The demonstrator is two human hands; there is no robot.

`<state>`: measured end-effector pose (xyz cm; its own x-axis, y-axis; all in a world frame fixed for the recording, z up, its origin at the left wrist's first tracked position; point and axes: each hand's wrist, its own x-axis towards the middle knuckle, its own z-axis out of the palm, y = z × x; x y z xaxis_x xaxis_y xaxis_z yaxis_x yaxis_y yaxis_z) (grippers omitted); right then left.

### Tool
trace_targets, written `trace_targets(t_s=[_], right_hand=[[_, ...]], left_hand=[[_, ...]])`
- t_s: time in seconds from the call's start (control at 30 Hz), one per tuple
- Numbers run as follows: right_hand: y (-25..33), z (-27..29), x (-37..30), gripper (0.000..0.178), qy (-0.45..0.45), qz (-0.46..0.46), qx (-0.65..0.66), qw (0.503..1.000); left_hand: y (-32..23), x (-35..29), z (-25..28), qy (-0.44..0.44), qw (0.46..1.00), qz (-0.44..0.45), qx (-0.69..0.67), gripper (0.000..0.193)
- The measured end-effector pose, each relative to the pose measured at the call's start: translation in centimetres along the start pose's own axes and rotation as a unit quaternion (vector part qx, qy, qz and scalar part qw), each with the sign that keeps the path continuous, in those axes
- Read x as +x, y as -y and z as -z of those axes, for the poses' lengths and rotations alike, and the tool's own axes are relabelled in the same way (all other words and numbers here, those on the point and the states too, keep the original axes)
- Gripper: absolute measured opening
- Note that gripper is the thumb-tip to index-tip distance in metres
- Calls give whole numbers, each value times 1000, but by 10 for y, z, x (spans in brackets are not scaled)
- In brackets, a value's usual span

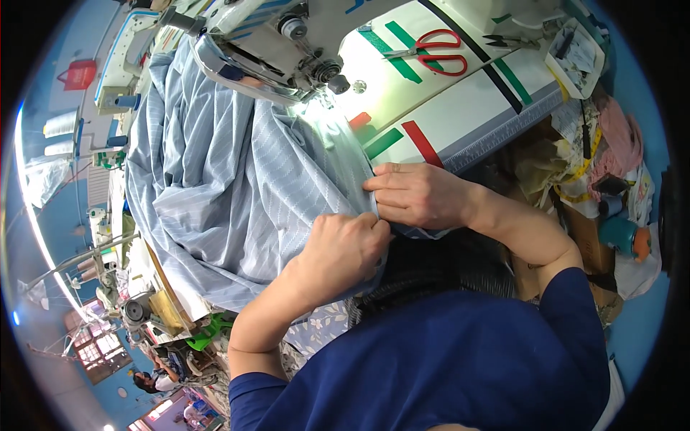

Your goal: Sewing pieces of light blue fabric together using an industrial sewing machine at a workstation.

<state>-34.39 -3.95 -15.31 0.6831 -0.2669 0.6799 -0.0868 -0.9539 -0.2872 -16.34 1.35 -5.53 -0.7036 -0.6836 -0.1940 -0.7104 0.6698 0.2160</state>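
Light grey-blue striped fabric lies in a large gathered heap under and to the left of the sewing machine. Its edge runs from the lit needle area down toward me. My left hand is closed on this edge near the front of the table, fingers curled around it. Just above and to the right, my right hand pinches the same edge, its thumb hidden. The two hands nearly touch. Whether the presser foot is down on the fabric cannot be made out in the glare.
Red-handled scissors lie on the machine bed, which bears green, red and black tape strips. A ruler lines its front edge. A white tray stands at the far right, above cloth scraps. Other machines and people are at left.
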Motion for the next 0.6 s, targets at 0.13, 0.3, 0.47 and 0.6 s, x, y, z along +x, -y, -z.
trace_targets(t_s=[0.13, 0.3, 0.47, 0.6], right_hand=[[0, -1, 0, 10, 1, -4, 18, 1000], [2, -4, 1, 13, -5, -8, 25, 1000], [1, -2, 4, 14, 2, -26, 37, 999], [1, 2, 4, 13, 14, -38, 47, 998]], left_hand=[[25, 17, 10, 4, 996, 2, -92, 10], [76, 50, -10, -234, 972, -14, -2, 13], [92, 43, -28, -244, 969, 47, 15, 29], [92, 42, -31, -261, 965, 34, 16, 33]])
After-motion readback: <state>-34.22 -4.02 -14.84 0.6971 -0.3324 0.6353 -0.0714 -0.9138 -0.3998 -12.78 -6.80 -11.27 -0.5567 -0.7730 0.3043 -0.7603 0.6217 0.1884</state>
